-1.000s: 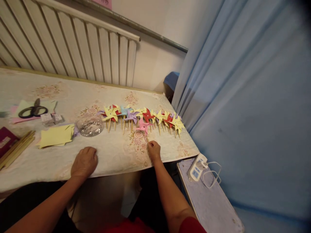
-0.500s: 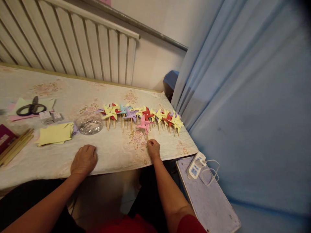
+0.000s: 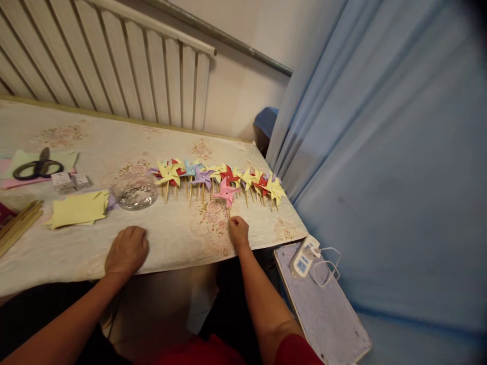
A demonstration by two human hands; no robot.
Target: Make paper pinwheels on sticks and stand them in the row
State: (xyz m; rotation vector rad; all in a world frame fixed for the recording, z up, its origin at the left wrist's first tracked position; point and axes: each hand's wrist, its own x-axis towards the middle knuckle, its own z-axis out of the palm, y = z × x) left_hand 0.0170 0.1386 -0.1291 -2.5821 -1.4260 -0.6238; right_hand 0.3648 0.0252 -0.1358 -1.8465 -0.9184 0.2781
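1. Pink pinwheel: at the near side of the other pinwheels, its stick pinched by the right hand.
2. Left hand: resting on the tablecloth, curled; I cannot tell whether it grips anything.
3. Clear tub: left of the other pinwheels, beside yellow paper, with small shiny bits inside.
4. Scissors: farther left, on paper sheets.
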